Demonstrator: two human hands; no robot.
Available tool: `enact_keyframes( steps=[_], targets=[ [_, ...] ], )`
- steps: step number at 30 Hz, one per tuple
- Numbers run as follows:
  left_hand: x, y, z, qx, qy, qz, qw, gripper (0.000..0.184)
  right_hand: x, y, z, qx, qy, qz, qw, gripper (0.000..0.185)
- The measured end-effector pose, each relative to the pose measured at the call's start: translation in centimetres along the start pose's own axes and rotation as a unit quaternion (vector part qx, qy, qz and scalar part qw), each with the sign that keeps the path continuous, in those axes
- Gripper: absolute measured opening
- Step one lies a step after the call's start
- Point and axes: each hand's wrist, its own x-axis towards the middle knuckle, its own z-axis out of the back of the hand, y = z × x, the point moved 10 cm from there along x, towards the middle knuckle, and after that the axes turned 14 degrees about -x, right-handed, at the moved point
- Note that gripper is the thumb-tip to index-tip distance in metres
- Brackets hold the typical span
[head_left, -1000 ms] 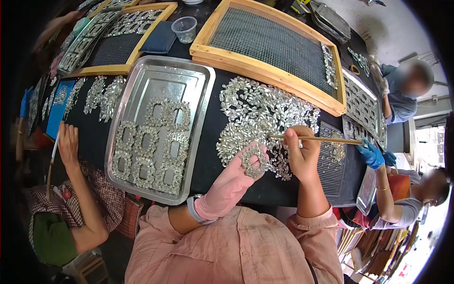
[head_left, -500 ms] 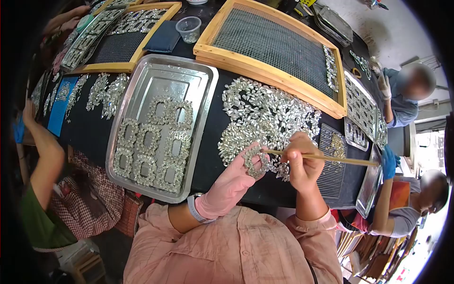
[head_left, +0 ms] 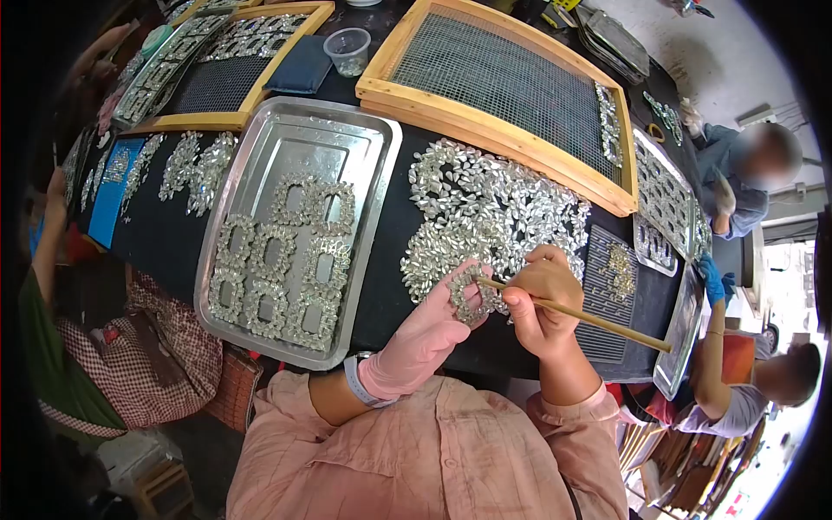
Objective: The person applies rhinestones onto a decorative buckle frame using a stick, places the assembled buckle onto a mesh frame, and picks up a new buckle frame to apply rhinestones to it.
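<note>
My left hand [head_left: 422, 341], in a pink glove, holds a small ring-shaped rhinestone piece [head_left: 469, 295] with its fingers behind it. Bare, my right hand [head_left: 548, 302] grips a thin wooden stick [head_left: 607, 325] like a pencil, its tip at the ring's upper right edge. What is on the tip is too small to make out. Just beyond both hands spreads a pile of clear, drop-shaped rhinestones [head_left: 494, 212]. To my left, a metal tray [head_left: 299, 137] bears several finished-looking rectangular rhinestone frames [head_left: 275, 253].
A wood-framed mesh screen [head_left: 503, 78] lies behind the pile. To the right is a ridged grey board [head_left: 607, 303] with small stones. A clear plastic cup [head_left: 347, 52] stands by a dark pad [head_left: 300, 65]. Co-workers sit at left and right, one with a blue glove [head_left: 712, 277].
My right hand has shifted slightly left, and the stick's back end has tilted down toward me. My left hand stays almost still. Co-workers on both sides have moved their arms.
</note>
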Motion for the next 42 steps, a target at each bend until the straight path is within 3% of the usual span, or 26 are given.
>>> enact_keyframes(
  steps=[8,20,23,26,27,29,35,42],
  targets=[
    [0.1,-0.1,-0.1,-0.007,-0.001,0.0,1.0,0.082,0.2,0.1,0.2,-0.006,-0.01,-0.008,1.0,0.019],
    [-0.1,-0.2,-0.2,-0.007,-0.001,0.005,1.0,0.079,0.1,1.6,-0.2,-0.032,0.02,0.06,0.997,0.019],
    [-0.1,-0.2,-0.2,-0.005,-0.01,0.01,1.0,0.079,0.2,1.3,0.4,-0.017,-0.014,0.058,0.998,0.02],
    [-0.1,-0.2,-0.3,-0.061,0.005,0.002,0.998,0.078,-0.5,-2.2,1.8,-0.054,-0.074,-0.052,0.994,0.014],
    [0.0,-0.2,-0.3,-0.062,0.007,0.001,0.998,0.078,-1.6,-5.4,1.2,-0.053,-0.042,-0.195,0.978,0.011],
    [0.1,-0.1,-0.3,-0.064,0.012,0.0,0.998,0.078,-2.9,-8.4,0.4,-0.032,-0.04,-0.308,0.95,0.014],
    [0.1,-0.2,-0.2,-0.067,0.005,-0.003,0.998,0.077,-2.6,-8.6,-0.7,-0.081,-0.003,-0.266,0.961,0.016],
    [0.0,-0.2,-0.2,-0.069,0.006,-0.006,0.998,0.077,-3.2,-8.8,0.0,-0.068,-0.033,-0.284,0.956,0.014]
  ],
)
